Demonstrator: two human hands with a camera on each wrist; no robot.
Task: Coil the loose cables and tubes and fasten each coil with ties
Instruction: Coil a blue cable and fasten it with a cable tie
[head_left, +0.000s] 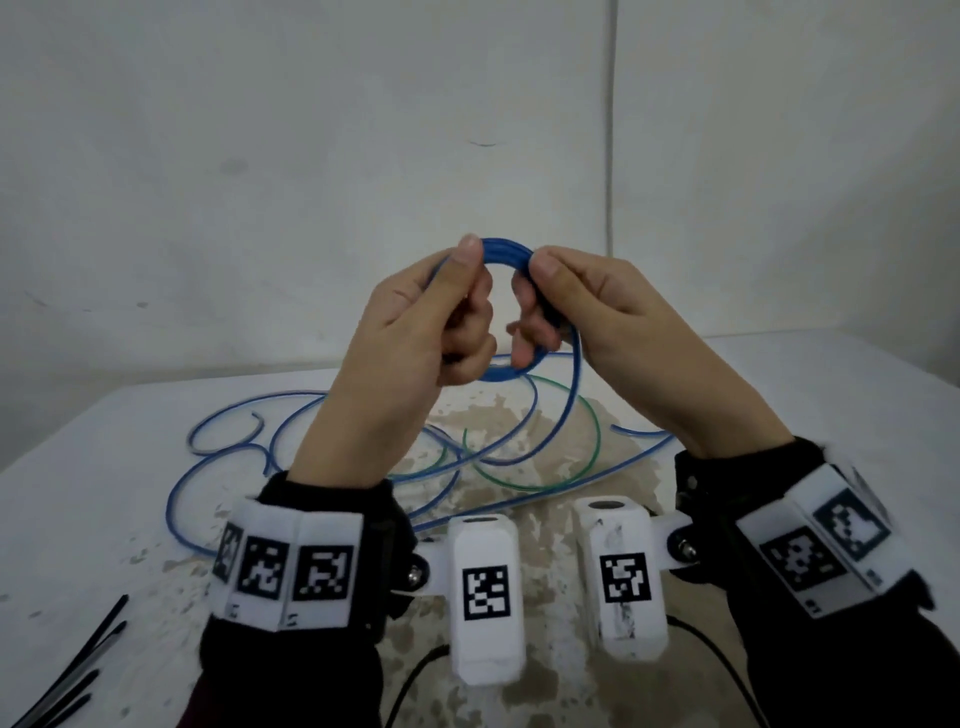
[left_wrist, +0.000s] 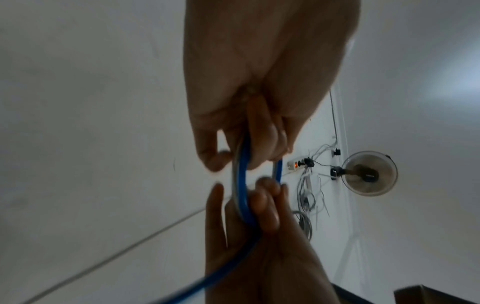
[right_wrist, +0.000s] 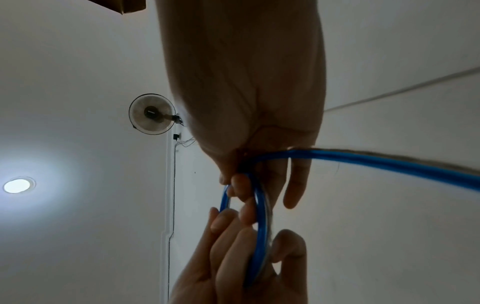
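Both hands hold a small coil of blue tube (head_left: 506, 252) up above the table. My left hand (head_left: 462, 291) pinches its left side between thumb and curled fingers; my right hand (head_left: 540, 296) grips the right side the same way. From the right hand the tube's loose tail (head_left: 574, 374) curves down to more blue loops (head_left: 228, 457) lying on the table. In the left wrist view the coil (left_wrist: 242, 185) runs between the left hand (left_wrist: 233, 152) and right hand (left_wrist: 259, 205). The right wrist view shows the coil (right_wrist: 261, 216) and tail (right_wrist: 389, 162) leaving the right hand (right_wrist: 241, 181).
A thin green tube (head_left: 592, 415) lies looped among the blue ones on the worn white table (head_left: 831, 395). Several black cable ties (head_left: 78, 670) lie at the near left edge. A white wall stands close behind the table.
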